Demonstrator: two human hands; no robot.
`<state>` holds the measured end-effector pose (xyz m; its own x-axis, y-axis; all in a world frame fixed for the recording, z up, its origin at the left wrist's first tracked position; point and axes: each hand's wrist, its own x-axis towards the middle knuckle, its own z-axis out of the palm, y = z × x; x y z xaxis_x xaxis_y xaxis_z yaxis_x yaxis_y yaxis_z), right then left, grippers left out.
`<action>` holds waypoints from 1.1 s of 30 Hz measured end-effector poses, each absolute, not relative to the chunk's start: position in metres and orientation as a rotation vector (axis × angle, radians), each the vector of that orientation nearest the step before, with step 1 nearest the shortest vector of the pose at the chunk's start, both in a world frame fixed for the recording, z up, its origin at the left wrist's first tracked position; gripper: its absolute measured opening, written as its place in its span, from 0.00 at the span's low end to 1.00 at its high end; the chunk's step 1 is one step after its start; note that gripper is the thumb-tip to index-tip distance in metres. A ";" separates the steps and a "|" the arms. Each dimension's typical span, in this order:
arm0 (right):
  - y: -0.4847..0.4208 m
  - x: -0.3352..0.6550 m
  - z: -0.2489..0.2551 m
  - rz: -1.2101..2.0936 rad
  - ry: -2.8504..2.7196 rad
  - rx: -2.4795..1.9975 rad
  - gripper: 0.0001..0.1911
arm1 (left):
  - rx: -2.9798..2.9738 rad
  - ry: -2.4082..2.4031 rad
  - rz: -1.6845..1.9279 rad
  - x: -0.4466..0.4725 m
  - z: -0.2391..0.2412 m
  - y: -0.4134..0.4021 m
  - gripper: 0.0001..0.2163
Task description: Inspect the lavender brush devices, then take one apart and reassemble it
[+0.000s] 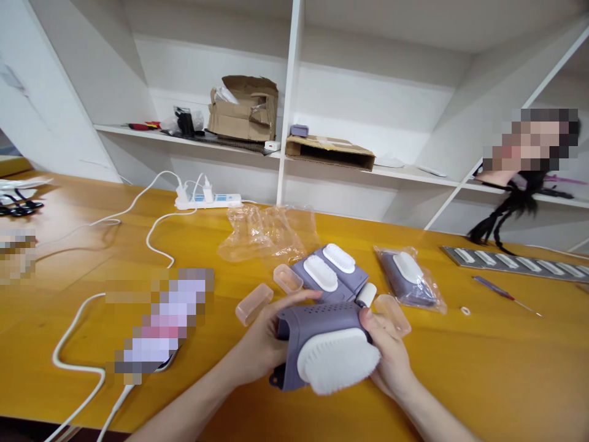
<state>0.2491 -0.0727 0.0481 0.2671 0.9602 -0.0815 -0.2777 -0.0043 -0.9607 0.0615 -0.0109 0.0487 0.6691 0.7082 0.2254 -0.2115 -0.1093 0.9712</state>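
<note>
Both hands hold one purple silicone brush (317, 334) with a white bristle pad facing me, just above the wooden table (483, 368). My left hand (262, 341) grips its left side with fingers curled over the top. My right hand (389, 353) clasps its right end, near a small white roller tip (367, 294). Just behind lie two more purple brushes (329, 273) with white pads. A clear pinkish cap (254, 303) lies left of my left hand, another (288, 278) behind it, a third (393, 310) by my right hand.
A bagged brush (409, 276) and crumpled clear bags (267, 236) lie further back. A white power strip (209, 200) with cables, a screwdriver (504, 296), a grey tray of parts (515, 263) and a small white ring (465, 310) are on the table. Shelves behind hold cardboard boxes (243, 110). A person sits far right.
</note>
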 end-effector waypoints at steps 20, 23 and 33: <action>-0.082 0.226 0.053 1.252 -0.489 -1.033 0.19 | 1.322 0.125 0.856 0.068 0.036 -0.014 0.19; -0.082 0.229 0.053 1.240 -0.481 -1.053 0.18 | 1.390 0.142 0.859 0.067 0.034 -0.010 0.19; -0.071 0.250 0.054 1.018 -0.479 -1.088 0.16 | 1.896 1.435 1.392 0.027 0.057 0.017 0.20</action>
